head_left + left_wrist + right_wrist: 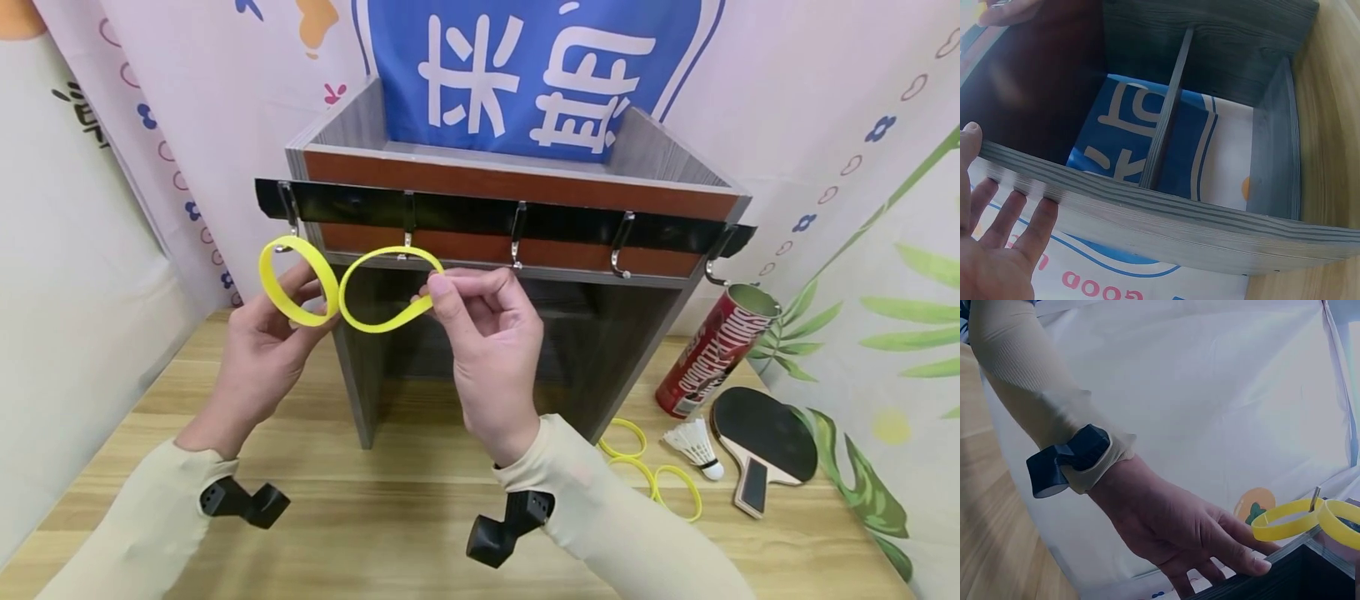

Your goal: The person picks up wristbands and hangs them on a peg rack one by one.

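Cream right sleeve (622, 517) looming nearest. Right hand (495, 346) pinching right yellow ring (405, 317) between thumb and forefinger; ring's long axis running sideways, leftward from pinch, far end meeting left yellow ring (327, 279). Left ring seemingly hanging round leftmost hook (287, 204). Left hand (262, 354) lying nearer that hook, fingers loosely extended, touching cabinet (487, 171) side; whether also touching ring, cannot tell.

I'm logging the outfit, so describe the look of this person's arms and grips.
The left sleeve and right sleeve are long and cream-coloured. Each wrist carries a black, blocky device: left device, right device. The left grip and right grip wear no gloves.
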Tool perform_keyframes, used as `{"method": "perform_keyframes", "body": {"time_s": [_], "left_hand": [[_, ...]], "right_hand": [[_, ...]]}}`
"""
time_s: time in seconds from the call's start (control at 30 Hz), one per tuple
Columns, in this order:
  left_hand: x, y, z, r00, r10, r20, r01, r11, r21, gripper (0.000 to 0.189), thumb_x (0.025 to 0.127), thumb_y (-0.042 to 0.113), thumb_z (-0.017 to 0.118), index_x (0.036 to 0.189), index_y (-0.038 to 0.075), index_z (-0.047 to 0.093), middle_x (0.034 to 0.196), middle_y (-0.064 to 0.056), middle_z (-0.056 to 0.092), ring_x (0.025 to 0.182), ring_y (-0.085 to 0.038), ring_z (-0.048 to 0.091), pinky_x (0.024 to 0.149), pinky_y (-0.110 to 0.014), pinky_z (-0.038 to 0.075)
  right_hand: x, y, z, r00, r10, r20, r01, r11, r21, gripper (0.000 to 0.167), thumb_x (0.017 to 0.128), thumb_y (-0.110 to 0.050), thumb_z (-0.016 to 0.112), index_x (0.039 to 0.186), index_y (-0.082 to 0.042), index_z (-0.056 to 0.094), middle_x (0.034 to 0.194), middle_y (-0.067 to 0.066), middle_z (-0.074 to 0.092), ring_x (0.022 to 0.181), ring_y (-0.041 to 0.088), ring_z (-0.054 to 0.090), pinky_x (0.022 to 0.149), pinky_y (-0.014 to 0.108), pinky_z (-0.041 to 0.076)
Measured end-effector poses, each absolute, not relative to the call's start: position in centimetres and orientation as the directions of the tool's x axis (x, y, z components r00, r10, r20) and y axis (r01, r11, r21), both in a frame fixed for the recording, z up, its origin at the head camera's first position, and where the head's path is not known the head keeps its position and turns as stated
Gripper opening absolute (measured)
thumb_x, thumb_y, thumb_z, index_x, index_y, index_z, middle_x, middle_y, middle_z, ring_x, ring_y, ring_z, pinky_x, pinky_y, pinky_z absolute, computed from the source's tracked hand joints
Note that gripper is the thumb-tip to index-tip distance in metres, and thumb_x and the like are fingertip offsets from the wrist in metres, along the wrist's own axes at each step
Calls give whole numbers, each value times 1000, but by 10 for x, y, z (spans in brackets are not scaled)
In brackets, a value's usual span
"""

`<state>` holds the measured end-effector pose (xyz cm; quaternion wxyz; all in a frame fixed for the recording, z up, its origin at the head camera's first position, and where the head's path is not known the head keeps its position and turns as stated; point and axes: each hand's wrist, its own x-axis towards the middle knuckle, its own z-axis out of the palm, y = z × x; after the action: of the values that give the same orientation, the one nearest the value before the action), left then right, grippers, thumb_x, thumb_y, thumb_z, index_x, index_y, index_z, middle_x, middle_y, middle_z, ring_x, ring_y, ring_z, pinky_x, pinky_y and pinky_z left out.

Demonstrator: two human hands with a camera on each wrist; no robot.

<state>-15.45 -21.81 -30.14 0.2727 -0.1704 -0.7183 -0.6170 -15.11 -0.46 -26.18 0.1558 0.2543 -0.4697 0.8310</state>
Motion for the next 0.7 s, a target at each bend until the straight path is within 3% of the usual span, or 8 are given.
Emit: {"method": "perform_keyframes", "body": {"time_s": [0.27, 0.43, 0.53, 0.7], "left_hand": [[-153, -218, -300, -823, -113, 557, 498, 330, 802, 54, 98, -4, 67, 148, 14, 60, 125, 19, 69, 116, -1, 66, 91, -9, 56], [-153, -218, -300, -815, -107, 569, 519, 301, 800, 58, 96, -8, 66, 149, 12, 59, 125, 14, 70, 117, -1, 67, 92, -9, 56], [-153, -217, -300, -814, -105, 572, 528, 278, 803, 58, 95, -10, 66, 149, 12, 59, 126, 10, 70, 117, -2, 67, 92, -10, 57], [-153, -218, -299, -826, -121, 550, 496, 306, 813, 54, 97, -4, 67, 147, 14, 61, 124, 13, 70, 116, -3, 67, 91, -9, 56]], "right_hand": [[-153, -1, -270, -838, 26, 544, -495, -454, -741, 25, 96, 10, 63, 92, -15, 64, 95, -4, 72, 86, 11, 73, 87, 21, 63], [-156, 4, -278, -818, 1, 575, -536, -365, -762, 8, 95, 5, 70, 94, 6, 62, 100, -4, 71, 93, 9, 71, 87, 19, 61], [-156, 6, -284, -801, -27, 598, -562, -309, -768, 19, 94, 4, 72, 97, 15, 57, 104, 8, 69, 94, 9, 71, 85, 18, 61], [-158, 10, -287, -785, -88, 613, -568, -294, -769, 16, 94, 8, 69, 98, 16, 56, 110, 34, 63, 98, 8, 72, 91, 23, 62]]}}
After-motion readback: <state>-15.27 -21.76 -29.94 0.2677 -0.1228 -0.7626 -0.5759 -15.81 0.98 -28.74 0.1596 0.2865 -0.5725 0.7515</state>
